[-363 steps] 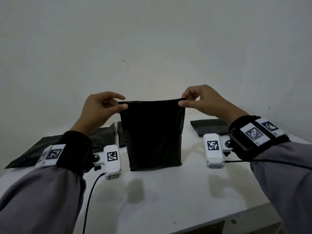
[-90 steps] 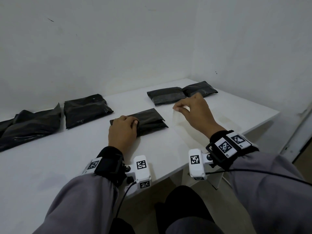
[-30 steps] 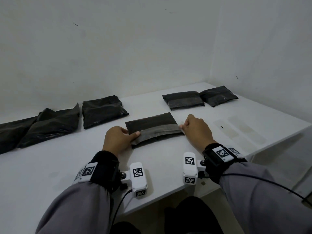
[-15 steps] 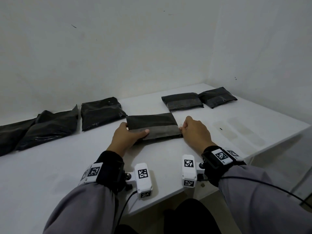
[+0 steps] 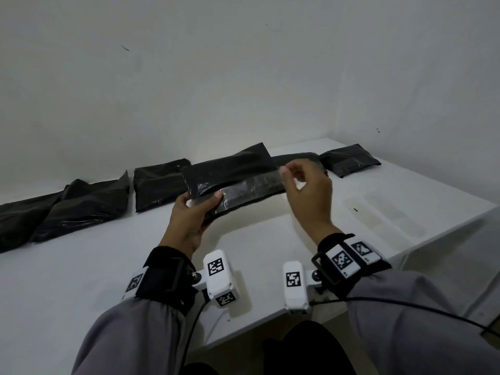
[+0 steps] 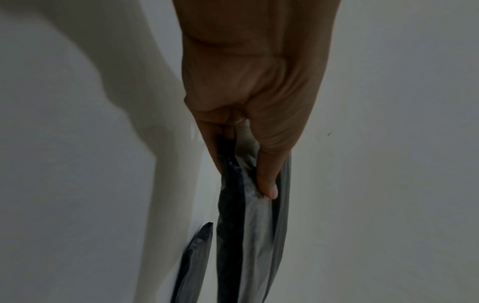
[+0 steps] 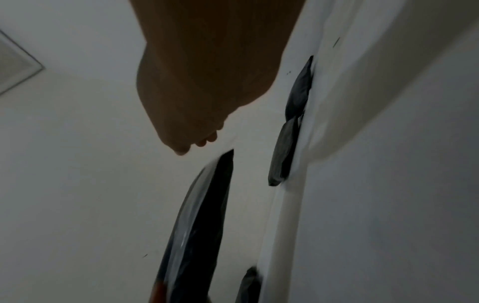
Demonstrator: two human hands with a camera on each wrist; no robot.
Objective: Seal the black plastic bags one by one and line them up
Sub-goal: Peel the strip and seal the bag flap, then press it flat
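Note:
My left hand [image 5: 203, 205] grips the left end of a folded black bag [image 5: 232, 169] and holds it tilted above the white table [image 5: 81, 280]. The thumb lies on the bag's shiny grey flap [image 5: 251, 189]. In the left wrist view, the thumb and fingers of the left hand [image 6: 246, 170] pinch the bag [image 6: 233, 225] edge-on. My right hand [image 5: 290, 173] hovers by the bag's right end with loosely curled fingers and holds nothing. In the right wrist view, a gap separates the right hand [image 7: 189, 146] from the bag [image 7: 204, 215].
Two folded black bags [image 5: 349, 159] [image 5: 295, 155] lie side by side at the far right corner. Three looser black bags [image 5: 159, 182] [image 5: 89, 204] [image 5: 16, 217] lie along the wall at left. Clear peeled strips [image 5: 384, 212] lie near the table's right edge.
The bag lay flat on the table under both hands. Now my left hand has lifted it, and my right hand has come off its right end.

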